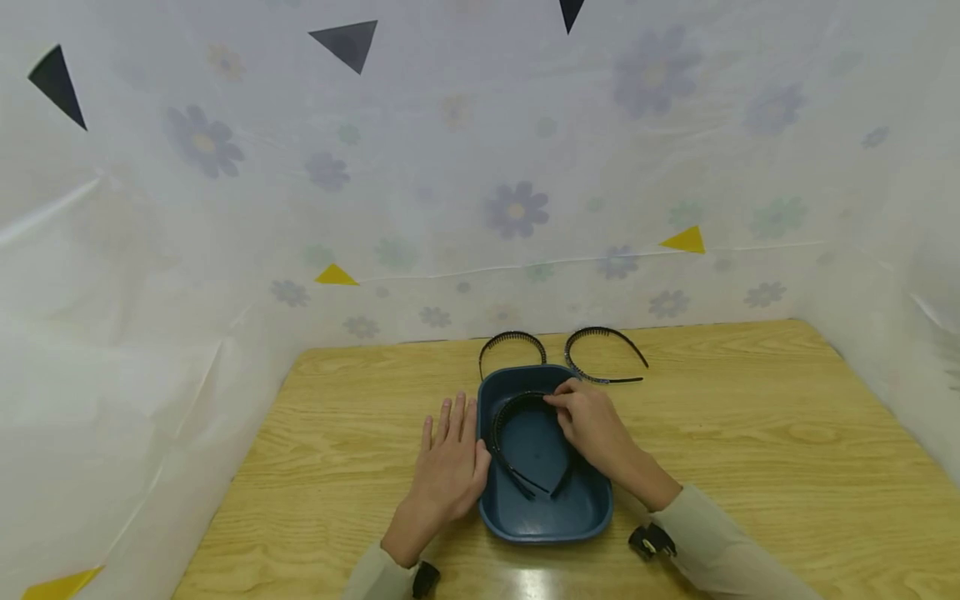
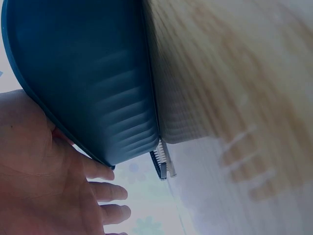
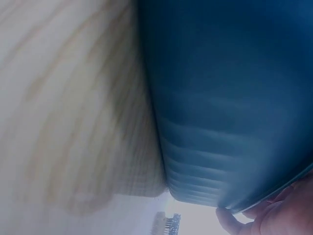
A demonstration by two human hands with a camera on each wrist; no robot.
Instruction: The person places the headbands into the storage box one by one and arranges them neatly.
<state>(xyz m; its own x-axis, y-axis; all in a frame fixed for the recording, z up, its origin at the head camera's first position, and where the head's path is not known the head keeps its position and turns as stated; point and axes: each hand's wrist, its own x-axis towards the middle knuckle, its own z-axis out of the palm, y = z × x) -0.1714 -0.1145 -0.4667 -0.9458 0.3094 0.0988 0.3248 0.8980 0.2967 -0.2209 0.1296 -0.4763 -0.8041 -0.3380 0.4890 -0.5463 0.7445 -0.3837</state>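
A blue plastic tray (image 1: 546,533) stands on the table with black toothed headbands (image 1: 498,427) lying inside, their arcs overlapping and several tips pointing toward the front. My right hand (image 1: 596,425) reaches over the right rim and pinches the top of a headband between thumb and fingertips. In the right wrist view, the tray's side wall (image 3: 220,107) covers most of what the right hand (image 3: 288,213) holds. My left hand (image 1: 450,475) lies along the left rim, fingers straight, thumb side against the tray. The left wrist view shows that palm (image 2: 49,171) beside the tray wall (image 2: 88,73).
Behind the tray, one black headband (image 1: 513,335) stands at the back left and another (image 1: 600,330) at the back right, its tips pointing right. The wooden table (image 1: 750,433) ends at a flower-patterned sheet (image 1: 517,150) at the back, with sheeting along both sides.
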